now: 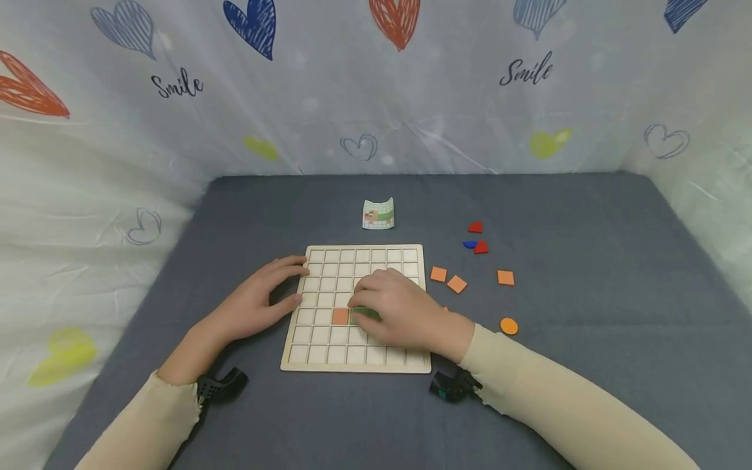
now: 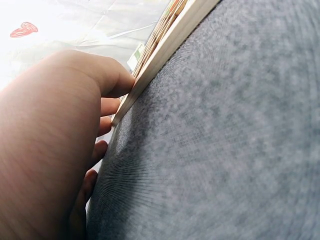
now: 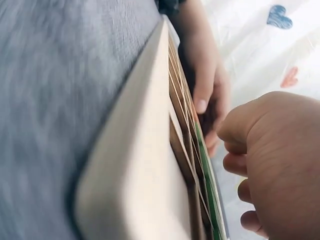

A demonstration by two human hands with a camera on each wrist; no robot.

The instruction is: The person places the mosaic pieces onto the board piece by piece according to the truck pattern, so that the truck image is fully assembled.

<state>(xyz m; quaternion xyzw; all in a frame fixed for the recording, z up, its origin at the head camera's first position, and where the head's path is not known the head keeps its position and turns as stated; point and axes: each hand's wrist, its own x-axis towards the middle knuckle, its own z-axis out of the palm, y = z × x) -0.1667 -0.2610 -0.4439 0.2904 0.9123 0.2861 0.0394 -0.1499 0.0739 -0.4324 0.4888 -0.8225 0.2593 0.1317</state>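
Note:
A pale wooden grid board (image 1: 319, 354) lies flat, with an orange square (image 1: 340, 316) in one cell and green pieces (image 1: 357, 317) beside it in the same row. My left hand (image 1: 258, 301) rests at the board's left edge, its thumb and fingertips touching the rim with the fingers spread and relaxed. In the left wrist view the thumb (image 2: 117, 82) lies against the board's side. My right hand (image 1: 399, 312) is bent over the green pieces, partly covering them. In the right wrist view its fingers (image 3: 245, 190) are curled; whether they pinch a piece I cannot tell.
Right of the board lie loose orange squares (image 1: 506, 278), an orange disc (image 1: 508, 326), red pieces (image 1: 475, 227) and a blue piece (image 1: 470, 245). Behind the board is a small printed card (image 1: 378, 214). A grey cloth (image 1: 587, 274) covers the table; a patterned curtain (image 1: 329, 85) hangs behind it.

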